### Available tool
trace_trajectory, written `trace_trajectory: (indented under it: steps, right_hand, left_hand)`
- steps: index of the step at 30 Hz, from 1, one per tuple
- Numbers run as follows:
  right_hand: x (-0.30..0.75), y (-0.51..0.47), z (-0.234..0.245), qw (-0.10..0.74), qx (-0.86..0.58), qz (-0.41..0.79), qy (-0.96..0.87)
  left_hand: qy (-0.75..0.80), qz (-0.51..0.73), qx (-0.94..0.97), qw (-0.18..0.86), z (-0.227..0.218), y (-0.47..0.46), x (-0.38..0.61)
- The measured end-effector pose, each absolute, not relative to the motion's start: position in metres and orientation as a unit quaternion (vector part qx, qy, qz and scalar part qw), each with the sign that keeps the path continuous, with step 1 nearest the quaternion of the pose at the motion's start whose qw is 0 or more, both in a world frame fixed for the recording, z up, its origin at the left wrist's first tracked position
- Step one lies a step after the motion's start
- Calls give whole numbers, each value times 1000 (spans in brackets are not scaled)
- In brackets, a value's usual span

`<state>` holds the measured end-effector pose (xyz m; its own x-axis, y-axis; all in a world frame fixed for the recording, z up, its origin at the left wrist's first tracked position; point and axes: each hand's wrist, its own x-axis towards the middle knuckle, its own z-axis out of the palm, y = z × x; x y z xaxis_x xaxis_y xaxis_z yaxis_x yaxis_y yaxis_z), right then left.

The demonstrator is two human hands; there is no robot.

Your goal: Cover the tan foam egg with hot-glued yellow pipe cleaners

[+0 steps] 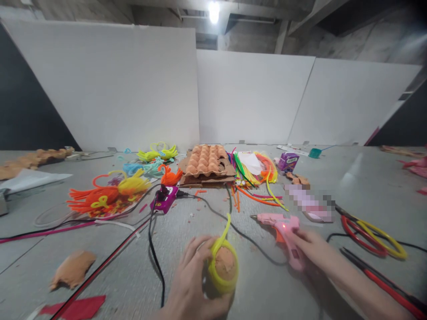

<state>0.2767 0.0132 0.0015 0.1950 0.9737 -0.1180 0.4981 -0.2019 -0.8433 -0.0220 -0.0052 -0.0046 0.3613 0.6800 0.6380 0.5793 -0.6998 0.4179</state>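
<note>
A tan ball (226,263) wound with yellow pipe cleaner (218,278), one loose end standing upward, sat at bottom centre of the frame, held against the curled fingers (195,254) of the left hand (190,284). The right hand (308,249) closed around a pink glue gun (287,235) nearby. At upper centre, a brown pulp egg tray (205,162) lay on flattened cardboard (207,180) on the bench (383,186).

Pixelated patch (308,203), right of centre: contents cannot be identified. Left hand (190,284) conceals part of the round tan object (226,264) (its underside is not visible). Right hand (310,249) covers the grip of the pink hot glue gun (267,218). Red sheet (75,308): cut off by the lower edge. Pink items (415,168): cut off by the right edge.
</note>
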Motion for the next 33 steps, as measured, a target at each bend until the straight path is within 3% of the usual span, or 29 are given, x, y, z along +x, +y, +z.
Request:
trace_trajectory:
  steps: [5, 9, 13, 17, 33]
  right_hand:
    - [278, 8, 13, 264, -738, 137, -606]
    - [269, 0, 17, 251, -745, 32, -617]
    - [250, -11, 18, 304, -550, -16, -778]
    - [228, -24, 20, 300, -392, -26, -869]
    - [215, -30, 20, 389, -312, -60, -865]
  left_hand:
    - [353, 440, 823, 72, -4, -5, -19]
    - [274, 456, 838, 118, -10, -2, -20]
    - [203, 389, 883, 168, -12, 1, -24]
    - [157, 345, 914, 147, -3, 1, -26]
    - [132, 307, 939, 76, -10, 5, -33]
